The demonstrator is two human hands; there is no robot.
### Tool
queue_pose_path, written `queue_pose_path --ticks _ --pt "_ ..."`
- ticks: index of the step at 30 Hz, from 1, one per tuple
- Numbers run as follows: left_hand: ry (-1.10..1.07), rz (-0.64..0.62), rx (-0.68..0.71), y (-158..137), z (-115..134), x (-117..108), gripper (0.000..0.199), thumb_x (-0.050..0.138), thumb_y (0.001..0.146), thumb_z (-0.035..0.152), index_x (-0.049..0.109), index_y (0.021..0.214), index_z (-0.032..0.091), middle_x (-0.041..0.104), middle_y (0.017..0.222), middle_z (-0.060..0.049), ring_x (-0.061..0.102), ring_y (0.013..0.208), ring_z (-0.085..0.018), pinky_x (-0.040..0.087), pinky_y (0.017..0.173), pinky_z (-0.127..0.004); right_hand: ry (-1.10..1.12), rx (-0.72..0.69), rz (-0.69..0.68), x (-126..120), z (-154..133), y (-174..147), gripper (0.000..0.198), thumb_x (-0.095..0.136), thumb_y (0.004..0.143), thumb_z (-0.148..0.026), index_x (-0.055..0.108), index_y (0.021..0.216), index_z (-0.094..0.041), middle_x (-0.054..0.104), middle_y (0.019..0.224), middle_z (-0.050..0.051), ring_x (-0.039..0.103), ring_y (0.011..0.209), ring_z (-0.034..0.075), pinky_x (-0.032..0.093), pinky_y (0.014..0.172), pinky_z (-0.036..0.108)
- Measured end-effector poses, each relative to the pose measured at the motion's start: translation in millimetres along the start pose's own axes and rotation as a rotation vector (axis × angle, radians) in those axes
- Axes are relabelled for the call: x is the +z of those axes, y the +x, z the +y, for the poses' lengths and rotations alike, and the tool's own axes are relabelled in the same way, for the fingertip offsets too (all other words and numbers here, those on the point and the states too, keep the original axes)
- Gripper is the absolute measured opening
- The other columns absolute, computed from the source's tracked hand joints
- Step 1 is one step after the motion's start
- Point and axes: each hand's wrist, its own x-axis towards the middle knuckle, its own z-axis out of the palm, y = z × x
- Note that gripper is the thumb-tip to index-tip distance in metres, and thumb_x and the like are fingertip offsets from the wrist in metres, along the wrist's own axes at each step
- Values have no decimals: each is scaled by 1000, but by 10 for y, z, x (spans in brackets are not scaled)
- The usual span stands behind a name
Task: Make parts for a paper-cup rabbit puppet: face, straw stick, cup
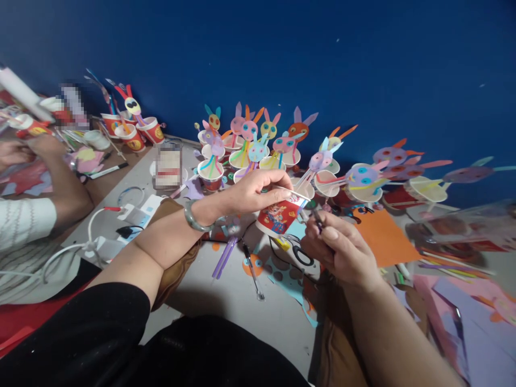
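My left hand (262, 189) grips a red printed paper cup (278, 215) by its rim, thumb and fingers closed on it. The cup is tilted above the table. Just to its right, my right hand (341, 242) is closed with a small dark thing (317, 219) between thumb and fingers; its kind cannot be made out. Below the cup lie a pen (253, 271), an orange paper face (246, 265) with blue eyes and a pair of purple strips (224, 258).
Several cups with paper rabbit heads (258, 151) stand along the blue wall (258, 48). Orange paper (385, 236) lies at right, a power strip (139, 217) with cables at left. Another person's arm (68, 177) is at far left.
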Motion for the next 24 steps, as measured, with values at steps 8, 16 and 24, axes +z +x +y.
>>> queue_pose_path --ticks 8,16,24 --pt "61 111 -21 -40 -8 139 16 61 92 33 61 88 18 66 81 -1 57 72 -10 46 68 -25 -957 -512 632 84 232 -59 14 69 90 -38 69 93 -25 67 66 2 57 54 17 48 55 31" --pt "75 91 -33 -104 4 298 31 66 92 48 65 91 18 70 81 -2 60 72 -12 44 62 -25 -1232 -875 571 31 279 -67 19 66 93 -23 74 109 -21 74 72 6 68 61 19 49 61 31" --pt "79 89 22 -124 2 345 36 68 93 53 68 90 18 73 83 -4 64 75 -13 47 65 -25 -1332 -897 581 0 296 -84 23 62 98 -36 73 112 -22 68 64 5 63 55 19 43 59 32"
